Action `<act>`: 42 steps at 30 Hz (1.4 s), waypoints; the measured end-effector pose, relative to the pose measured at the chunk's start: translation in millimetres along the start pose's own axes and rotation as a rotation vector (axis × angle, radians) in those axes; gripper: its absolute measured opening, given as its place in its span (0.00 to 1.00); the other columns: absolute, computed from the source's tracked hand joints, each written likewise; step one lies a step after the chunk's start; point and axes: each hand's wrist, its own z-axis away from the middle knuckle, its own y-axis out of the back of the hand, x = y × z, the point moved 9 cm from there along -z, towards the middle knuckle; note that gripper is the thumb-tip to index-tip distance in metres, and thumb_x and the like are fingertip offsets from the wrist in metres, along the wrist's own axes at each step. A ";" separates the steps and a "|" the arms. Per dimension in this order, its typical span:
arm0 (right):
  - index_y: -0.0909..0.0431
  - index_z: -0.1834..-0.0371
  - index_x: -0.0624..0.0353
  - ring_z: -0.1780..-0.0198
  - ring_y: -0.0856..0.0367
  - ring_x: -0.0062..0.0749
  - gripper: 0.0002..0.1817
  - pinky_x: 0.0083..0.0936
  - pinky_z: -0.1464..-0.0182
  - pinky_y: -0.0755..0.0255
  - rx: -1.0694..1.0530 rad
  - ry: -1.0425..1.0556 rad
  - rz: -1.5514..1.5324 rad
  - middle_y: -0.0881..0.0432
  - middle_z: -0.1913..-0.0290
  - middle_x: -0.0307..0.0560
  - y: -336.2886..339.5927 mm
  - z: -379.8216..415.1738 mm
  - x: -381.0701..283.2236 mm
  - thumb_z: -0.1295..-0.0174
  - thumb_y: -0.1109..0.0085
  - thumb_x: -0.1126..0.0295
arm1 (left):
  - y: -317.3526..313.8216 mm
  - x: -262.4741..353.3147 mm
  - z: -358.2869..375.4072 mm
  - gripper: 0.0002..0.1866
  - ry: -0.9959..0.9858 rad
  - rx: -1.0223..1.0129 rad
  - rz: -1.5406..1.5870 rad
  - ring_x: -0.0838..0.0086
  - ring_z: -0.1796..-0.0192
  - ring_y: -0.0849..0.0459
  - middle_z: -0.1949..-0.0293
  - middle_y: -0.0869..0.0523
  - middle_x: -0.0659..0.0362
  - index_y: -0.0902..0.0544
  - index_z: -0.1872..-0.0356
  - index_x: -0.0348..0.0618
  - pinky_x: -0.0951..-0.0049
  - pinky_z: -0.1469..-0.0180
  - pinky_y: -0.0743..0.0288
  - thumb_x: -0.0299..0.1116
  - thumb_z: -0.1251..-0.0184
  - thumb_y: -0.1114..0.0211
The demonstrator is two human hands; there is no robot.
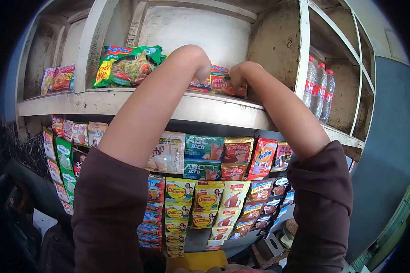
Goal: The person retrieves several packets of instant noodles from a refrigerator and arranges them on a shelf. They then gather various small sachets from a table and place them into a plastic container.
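Both arms reach up to the wooden shelf. My left hand is bent down behind the shelf's front edge beside small packets; its fingers are mostly hidden by the wrist. At the right end of a red and green noodle packet is my right hand, its fingers pointing down and touching or very near the packet; whether it grips is unclear. A large green noodle packet leans on the shelf, left of my left forearm.
Water bottles stand in the right compartment, beyond an upright divider. More packets lie in the left compartment. Sachet strips hang below the shelf edge. A yellow object is at the bottom.
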 end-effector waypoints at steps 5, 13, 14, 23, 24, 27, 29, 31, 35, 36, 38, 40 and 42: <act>0.28 0.48 0.51 0.52 0.24 0.37 0.28 0.33 0.50 0.32 0.051 0.015 -0.083 0.25 0.50 0.46 6.5 5.4 1.5 0.57 0.35 0.60 | -5.3 -3.1 -4.4 0.24 0.020 -0.030 0.003 0.60 0.47 0.27 0.45 0.29 0.50 0.26 0.48 0.46 0.63 0.45 0.34 0.41 0.47 0.39; 0.23 0.61 0.61 0.61 0.21 0.36 0.19 0.30 0.59 0.28 0.661 0.185 -0.508 0.20 0.64 0.50 58.3 46.3 23.6 0.55 0.39 0.61 | 2.7 -7.0 16.8 0.20 0.033 0.295 0.424 0.60 0.49 0.25 0.50 0.25 0.48 0.23 0.54 0.43 0.66 0.49 0.32 0.39 0.49 0.42; 0.23 0.62 0.62 0.60 0.21 0.38 0.18 0.32 0.58 0.28 0.873 0.185 -0.548 0.20 0.64 0.51 63.7 69.0 30.1 0.55 0.39 0.63 | 12.8 -4.7 44.1 0.18 -0.044 0.575 0.515 0.60 0.50 0.25 0.51 0.24 0.48 0.23 0.56 0.41 0.68 0.49 0.32 0.37 0.49 0.43; 0.40 0.49 0.62 0.53 0.29 0.32 0.21 0.25 0.56 0.32 1.184 0.808 -1.596 0.32 0.54 0.50 -190.4 229.1 -22.9 0.47 0.47 0.75 | -133.1 32.7 260.7 0.19 -0.309 1.180 1.077 0.65 0.45 0.32 0.48 0.30 0.49 0.34 0.51 0.35 0.69 0.44 0.39 0.25 0.45 0.46; 0.45 0.45 0.59 0.49 0.32 0.32 0.25 0.24 0.54 0.33 0.909 0.815 -1.932 0.34 0.50 0.49 -228.2 219.3 -45.4 0.45 0.48 0.76 | -163.5 39.1 268.6 0.19 -0.282 1.036 1.010 0.63 0.44 0.32 0.47 0.31 0.48 0.33 0.52 0.36 0.68 0.44 0.40 0.26 0.46 0.44; 0.50 0.43 0.56 0.44 0.35 0.34 0.27 0.28 0.50 0.32 0.544 0.787 -2.274 0.39 0.44 0.49 -307.7 215.8 -102.2 0.44 0.50 0.79 | -245.6 49.7 290.9 0.19 -0.215 0.622 1.239 0.60 0.44 0.33 0.47 0.32 0.46 0.33 0.54 0.37 0.66 0.45 0.40 0.28 0.48 0.40; 0.49 0.44 0.57 0.45 0.34 0.34 0.26 0.29 0.49 0.32 0.399 0.843 -2.392 0.39 0.45 0.52 -335.3 238.2 -139.5 0.45 0.50 0.81 | -263.0 49.7 326.0 0.21 -0.212 0.508 0.901 0.60 0.47 0.30 0.48 0.32 0.46 0.34 0.53 0.38 0.67 0.50 0.34 0.27 0.49 0.38; 0.49 0.45 0.60 0.48 0.32 0.33 0.26 0.29 0.48 0.33 0.214 0.890 -2.400 0.38 0.45 0.53 -361.3 259.5 -184.1 0.46 0.50 0.81 | -296.1 27.9 364.7 0.21 -0.057 0.489 1.050 0.62 0.47 0.29 0.47 0.34 0.45 0.34 0.53 0.39 0.70 0.51 0.32 0.24 0.48 0.38; 0.46 0.46 0.56 0.53 0.30 0.32 0.25 0.26 0.51 0.33 -0.311 0.988 -2.289 0.35 0.50 0.49 -412.9 301.6 -288.6 0.47 0.49 0.79 | -341.8 -34.0 476.5 0.19 0.401 0.673 1.208 0.66 0.43 0.33 0.45 0.35 0.49 0.36 0.52 0.40 0.67 0.47 0.35 0.22 0.45 0.43; 0.45 0.46 0.56 0.55 0.29 0.31 0.25 0.24 0.52 0.33 -0.548 1.032 -2.137 0.34 0.51 0.48 -424.5 352.1 -328.5 0.47 0.50 0.79 | -343.9 -51.0 542.9 0.18 0.607 0.728 1.170 0.67 0.43 0.34 0.45 0.34 0.50 0.35 0.52 0.41 0.67 0.46 0.36 0.23 0.44 0.44; 0.45 0.47 0.58 0.54 0.30 0.30 0.24 0.23 0.52 0.34 -0.697 1.080 -2.039 0.34 0.50 0.49 -422.9 396.2 -355.6 0.47 0.50 0.79 | -347.1 -78.6 593.9 0.17 0.753 0.817 1.162 0.68 0.42 0.35 0.45 0.34 0.51 0.36 0.52 0.41 0.67 0.45 0.37 0.23 0.42 0.46; 0.44 0.47 0.60 0.54 0.31 0.28 0.24 0.23 0.51 0.36 -0.812 1.122 -2.003 0.32 0.51 0.49 -415.2 438.6 -376.1 0.47 0.50 0.79 | -342.7 -93.1 643.7 0.16 0.849 0.858 1.108 0.69 0.42 0.35 0.46 0.34 0.51 0.36 0.52 0.42 0.67 0.45 0.37 0.24 0.42 0.46; 0.44 0.47 0.60 0.54 0.30 0.28 0.24 0.23 0.52 0.36 -0.874 1.186 -1.946 0.32 0.51 0.49 -399.1 480.9 -400.9 0.47 0.49 0.78 | -339.0 -111.1 686.2 0.16 0.895 0.923 1.097 0.68 0.43 0.34 0.46 0.34 0.52 0.37 0.52 0.43 0.67 0.46 0.36 0.24 0.41 0.46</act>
